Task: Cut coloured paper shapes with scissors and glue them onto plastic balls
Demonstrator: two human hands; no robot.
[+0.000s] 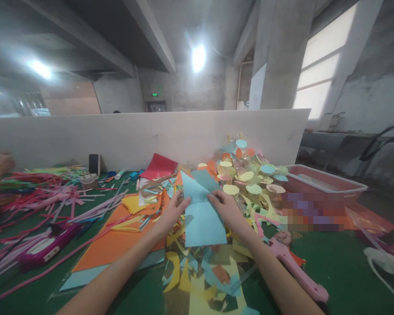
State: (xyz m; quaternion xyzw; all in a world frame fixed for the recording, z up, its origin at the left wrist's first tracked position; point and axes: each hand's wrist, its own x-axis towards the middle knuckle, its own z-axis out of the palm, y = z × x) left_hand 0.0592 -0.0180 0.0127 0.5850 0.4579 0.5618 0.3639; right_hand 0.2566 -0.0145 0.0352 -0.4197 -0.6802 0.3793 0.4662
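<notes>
A light blue sheet of paper (204, 225) hangs between my hands above the middle of the table, creased across, its upper part folded over at an angle. My left hand (173, 209) pinches its left edge near the crease. On the right side, my right hand (229, 210) grips the paper with thumb and fingers. Beneath lie curved paper scraps (184, 273) in yellow and blue. Left of my left forearm is a stack of orange paper (101, 245) with blue sheets under it. Beside my right forearm rests a pink glue gun (297, 264).
Pale paper discs (246, 176) are heaped at back right, near a clear plastic tub (328, 179). Pink and red strips (59, 197) and a magenta box-like device (49, 246) lie left. A white partition (134, 131) bounds the table. Another person's hand (0, 164) shows far left.
</notes>
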